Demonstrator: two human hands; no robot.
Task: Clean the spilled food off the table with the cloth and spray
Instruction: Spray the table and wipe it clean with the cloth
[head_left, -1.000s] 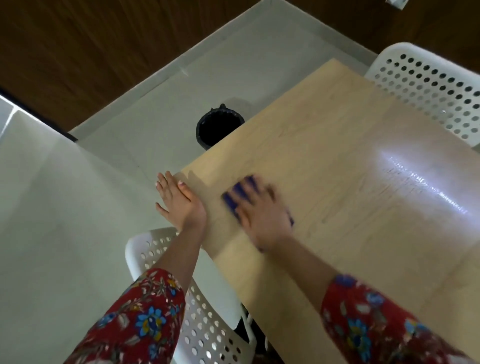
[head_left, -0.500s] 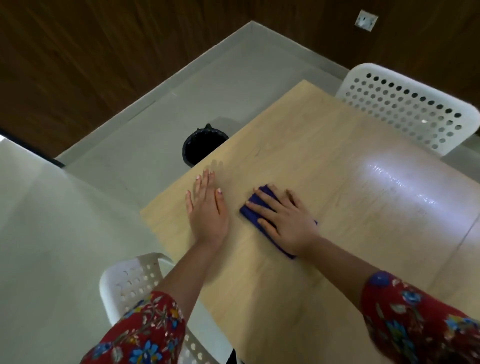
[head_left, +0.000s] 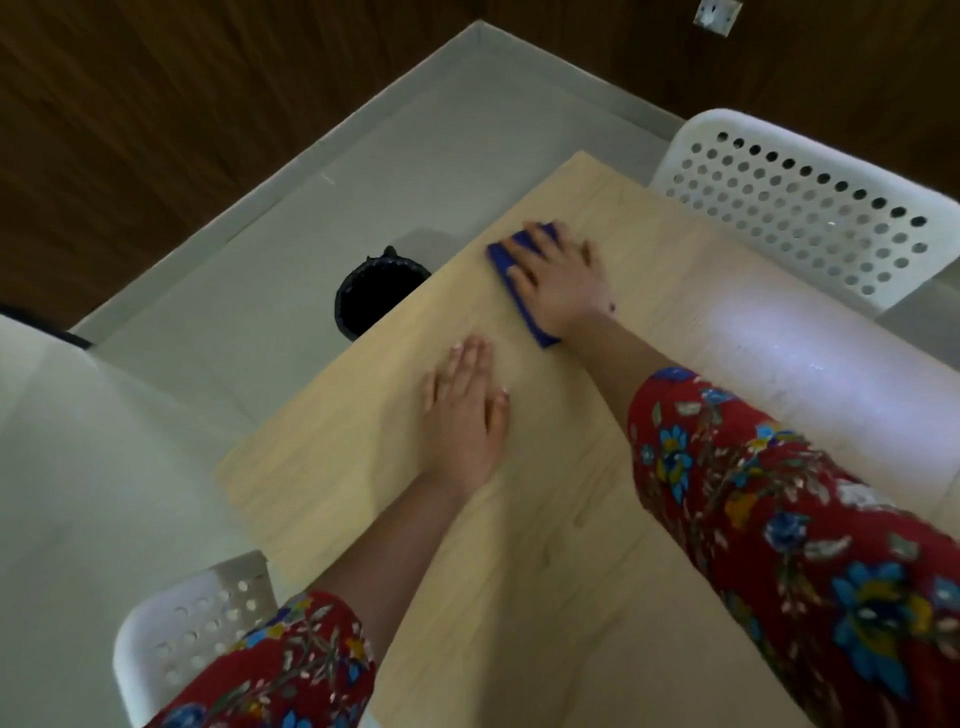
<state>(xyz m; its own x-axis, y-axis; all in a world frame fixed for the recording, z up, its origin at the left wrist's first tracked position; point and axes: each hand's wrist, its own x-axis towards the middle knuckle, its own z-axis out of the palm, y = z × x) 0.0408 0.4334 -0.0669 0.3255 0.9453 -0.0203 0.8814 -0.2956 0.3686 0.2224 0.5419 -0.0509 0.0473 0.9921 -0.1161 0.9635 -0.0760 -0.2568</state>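
On the far left part of the wooden table (head_left: 571, 571), close to its edge: pressing the blue cloth (head_left: 503, 258) down under the right hand (head_left: 558, 283). Fingers spread and nearly straight across the folded cloth, palm flat on top, nothing pinched or curled round. Arm stretched well forward, red floral sleeve ending short of the wrist. Cloth flat on the wood, blue showing past the fingertips and again beside the wrist, not far from the black bin (head_left: 371, 299) down on the floor.

Nearer in, bracing with the left hand (head_left: 462, 421): palm down on bare wood, fingers straight and close together, thumb out to the right, holding nothing. Apart from the cloth, touching only the table.

Beyond the far corner, a white perforated chair (head_left: 805, 218); a second chair (head_left: 176, 634) at the near left.

Against half a second ago: cloth and right hand carried farther up the table, from just beside the left hand to well ahead of it. Left hand flat as before, close to the table's left edge. Some blur at the right fingertips.
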